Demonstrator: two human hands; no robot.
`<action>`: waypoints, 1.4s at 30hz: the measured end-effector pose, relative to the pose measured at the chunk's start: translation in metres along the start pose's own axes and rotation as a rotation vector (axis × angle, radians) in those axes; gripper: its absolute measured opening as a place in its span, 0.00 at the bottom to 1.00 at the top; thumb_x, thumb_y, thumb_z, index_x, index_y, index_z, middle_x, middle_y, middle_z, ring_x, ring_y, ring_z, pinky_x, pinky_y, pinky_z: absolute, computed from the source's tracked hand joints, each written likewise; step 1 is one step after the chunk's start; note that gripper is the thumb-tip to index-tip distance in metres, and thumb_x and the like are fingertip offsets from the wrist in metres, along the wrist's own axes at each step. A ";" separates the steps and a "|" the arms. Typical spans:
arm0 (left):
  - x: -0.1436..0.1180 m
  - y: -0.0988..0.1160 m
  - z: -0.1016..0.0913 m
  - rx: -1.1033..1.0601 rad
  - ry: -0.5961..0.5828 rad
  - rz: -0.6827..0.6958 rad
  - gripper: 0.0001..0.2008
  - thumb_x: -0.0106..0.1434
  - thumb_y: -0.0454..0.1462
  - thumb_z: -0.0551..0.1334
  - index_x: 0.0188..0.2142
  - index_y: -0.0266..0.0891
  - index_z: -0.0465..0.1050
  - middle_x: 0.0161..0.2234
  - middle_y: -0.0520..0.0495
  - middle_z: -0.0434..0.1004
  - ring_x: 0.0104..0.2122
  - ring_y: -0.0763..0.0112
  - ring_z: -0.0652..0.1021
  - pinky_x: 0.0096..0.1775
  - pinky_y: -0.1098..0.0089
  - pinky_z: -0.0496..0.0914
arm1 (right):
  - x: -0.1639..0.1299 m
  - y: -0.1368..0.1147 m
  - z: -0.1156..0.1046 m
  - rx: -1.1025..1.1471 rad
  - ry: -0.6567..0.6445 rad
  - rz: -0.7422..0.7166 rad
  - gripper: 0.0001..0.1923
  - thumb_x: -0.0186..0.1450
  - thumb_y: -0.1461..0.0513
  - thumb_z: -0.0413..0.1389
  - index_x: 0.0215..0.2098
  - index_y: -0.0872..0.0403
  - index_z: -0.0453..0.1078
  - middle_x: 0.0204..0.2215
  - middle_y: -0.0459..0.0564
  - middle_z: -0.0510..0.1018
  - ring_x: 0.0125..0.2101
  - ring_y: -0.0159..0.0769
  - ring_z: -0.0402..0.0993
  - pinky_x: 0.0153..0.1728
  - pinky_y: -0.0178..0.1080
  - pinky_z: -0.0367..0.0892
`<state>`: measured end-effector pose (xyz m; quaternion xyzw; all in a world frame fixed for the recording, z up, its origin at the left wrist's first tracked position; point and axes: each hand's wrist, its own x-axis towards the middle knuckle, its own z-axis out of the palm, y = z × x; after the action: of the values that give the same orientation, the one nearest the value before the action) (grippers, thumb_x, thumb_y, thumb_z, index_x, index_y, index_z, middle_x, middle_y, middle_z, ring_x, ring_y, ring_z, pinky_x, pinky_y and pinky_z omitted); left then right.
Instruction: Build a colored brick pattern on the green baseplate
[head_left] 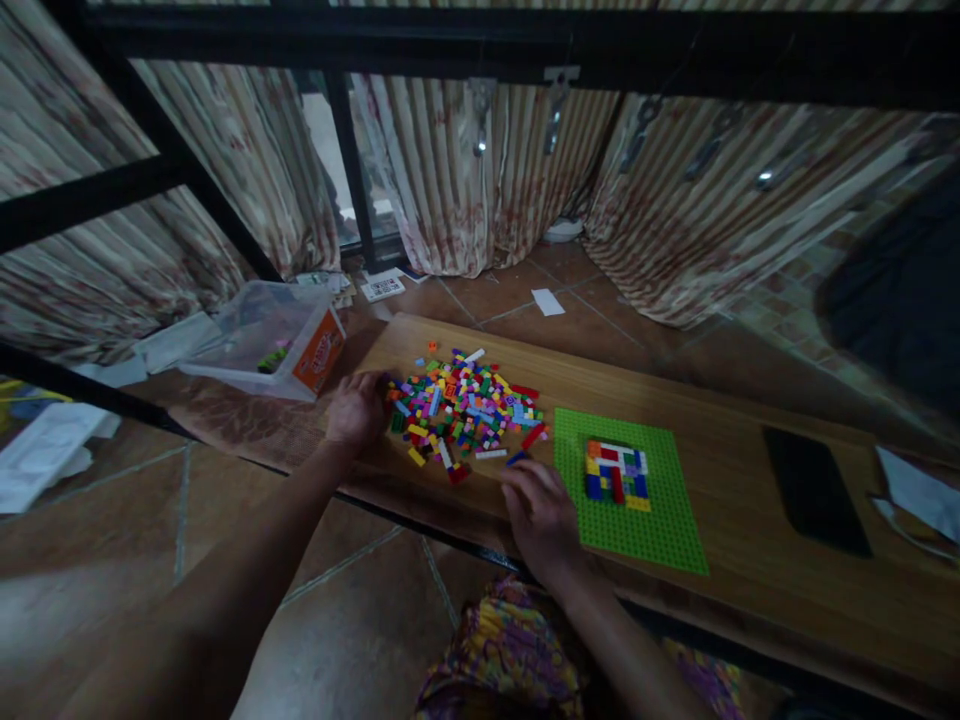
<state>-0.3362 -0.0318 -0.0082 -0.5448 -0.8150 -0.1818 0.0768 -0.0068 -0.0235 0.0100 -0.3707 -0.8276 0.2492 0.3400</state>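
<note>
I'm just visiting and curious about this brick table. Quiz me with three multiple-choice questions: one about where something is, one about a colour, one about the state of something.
1. Where does the pile of bricks lie?
A. In the plastic box
B. On the wooden table, left of the baseplate
C. On the floor tiles

2. What colour is the baseplate?
A. Green
B. Blue
C. White

3. What is on the baseplate?
A. Nothing
B. A tall tower
C. A low, flat patch of mixed-colour bricks

Answers:
1 B, the pile sits on the wooden table between the left hand and the baseplate.
2 A, its studded surface is bright green.
3 C, the small build lies flat.
</note>
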 end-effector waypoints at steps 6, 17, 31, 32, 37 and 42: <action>0.000 0.001 -0.001 -0.005 -0.014 -0.013 0.19 0.60 0.31 0.52 0.50 0.35 0.71 0.46 0.40 0.76 0.47 0.55 0.72 0.50 0.59 0.65 | -0.020 -0.021 0.023 0.005 -0.140 -0.100 0.10 0.68 0.65 0.49 0.40 0.52 0.73 0.39 0.52 0.75 0.41 0.40 0.69 0.41 0.43 0.68; 0.000 0.001 0.000 0.009 0.007 -0.026 0.19 0.63 0.33 0.51 0.51 0.36 0.71 0.47 0.40 0.76 0.47 0.55 0.72 0.49 0.59 0.65 | 0.001 -0.039 0.049 -0.087 -0.218 -0.259 0.11 0.68 0.66 0.48 0.39 0.53 0.72 0.37 0.54 0.75 0.40 0.43 0.67 0.40 0.44 0.66; -0.002 0.003 -0.002 -0.040 -0.008 -0.046 0.19 0.63 0.32 0.50 0.51 0.37 0.70 0.48 0.41 0.75 0.47 0.56 0.71 0.50 0.60 0.65 | 0.017 -0.010 0.037 -0.139 -0.132 -0.114 0.14 0.67 0.64 0.47 0.49 0.53 0.68 0.40 0.55 0.73 0.42 0.47 0.65 0.42 0.48 0.64; -0.002 0.003 -0.002 -0.045 -0.006 -0.044 0.19 0.63 0.32 0.50 0.51 0.37 0.70 0.48 0.41 0.75 0.47 0.56 0.71 0.50 0.60 0.65 | 0.018 -0.013 0.039 -0.124 -0.143 -0.128 0.13 0.67 0.64 0.47 0.48 0.53 0.68 0.40 0.55 0.73 0.42 0.46 0.66 0.42 0.48 0.64; -0.002 0.003 -0.002 -0.047 -0.006 -0.028 0.18 0.63 0.32 0.50 0.51 0.36 0.70 0.47 0.41 0.75 0.47 0.56 0.71 0.50 0.60 0.65 | 0.024 -0.041 0.057 -0.055 -0.248 -0.227 0.13 0.69 0.63 0.46 0.47 0.51 0.69 0.42 0.53 0.73 0.42 0.44 0.66 0.43 0.46 0.65; -0.003 0.003 -0.002 -0.051 -0.005 -0.040 0.19 0.63 0.31 0.51 0.51 0.37 0.70 0.47 0.41 0.75 0.47 0.56 0.71 0.50 0.59 0.65 | 0.026 -0.057 0.071 -0.030 -0.365 -0.292 0.11 0.68 0.68 0.46 0.43 0.54 0.69 0.41 0.55 0.72 0.45 0.43 0.65 0.47 0.45 0.65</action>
<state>-0.3325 -0.0338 -0.0065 -0.5308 -0.8209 -0.2028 0.0571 -0.0979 -0.0490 0.0125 -0.2008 -0.9239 0.2477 0.2114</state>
